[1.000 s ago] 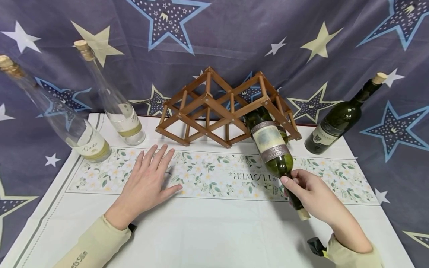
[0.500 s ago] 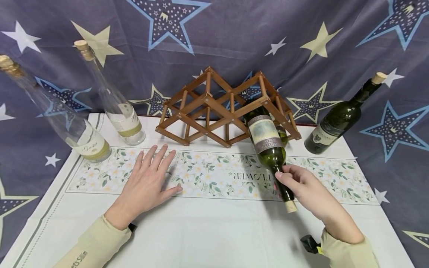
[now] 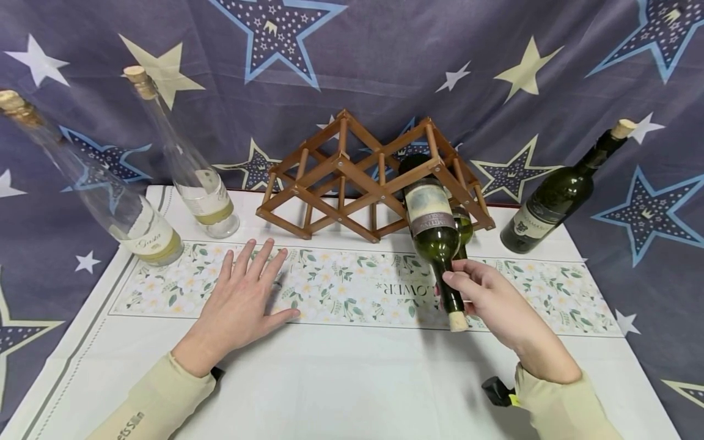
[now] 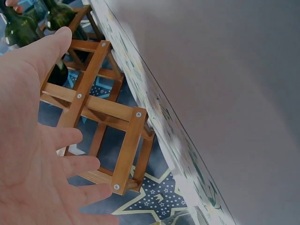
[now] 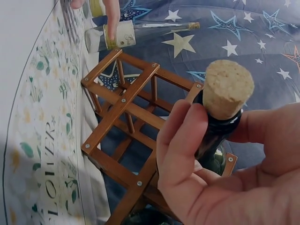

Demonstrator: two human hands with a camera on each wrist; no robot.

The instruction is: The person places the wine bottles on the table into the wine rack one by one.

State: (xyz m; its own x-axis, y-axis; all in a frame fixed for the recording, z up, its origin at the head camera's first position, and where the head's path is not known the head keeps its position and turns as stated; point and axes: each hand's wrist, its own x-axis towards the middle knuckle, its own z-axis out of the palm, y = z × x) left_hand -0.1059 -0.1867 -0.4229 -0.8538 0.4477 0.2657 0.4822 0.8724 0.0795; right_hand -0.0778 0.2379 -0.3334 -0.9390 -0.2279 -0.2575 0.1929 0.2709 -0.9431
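Note:
In the head view my right hand [image 3: 492, 299] grips the neck of a green wine bottle [image 3: 431, 226], its corked end tilted down toward me. The bottle's base end sits inside the right opening of the wooden wine rack [image 3: 339, 164], partly hidden by the front slats. Close up in the right wrist view, the cork [image 5: 229, 86] stands out past my curled fingers. A second green bottle [image 3: 464, 227] lies in the rack just behind the held one. My left hand [image 3: 236, 299], fingers spread, is over the floral runner [image 3: 330, 287], left of the rack.
Two clear corked bottles, one nearer [image 3: 148, 235] and one farther [image 3: 206, 201], stand at the left. A dark green corked bottle [image 3: 544, 205] stands right of the rack. Behind the white-covered table [image 3: 352, 379] hangs a star-patterned curtain [image 3: 385, 55].
My right hand has moved left with the bottle's neck, and the bottle has slid farther into the rack. The left hand has stayed in place.

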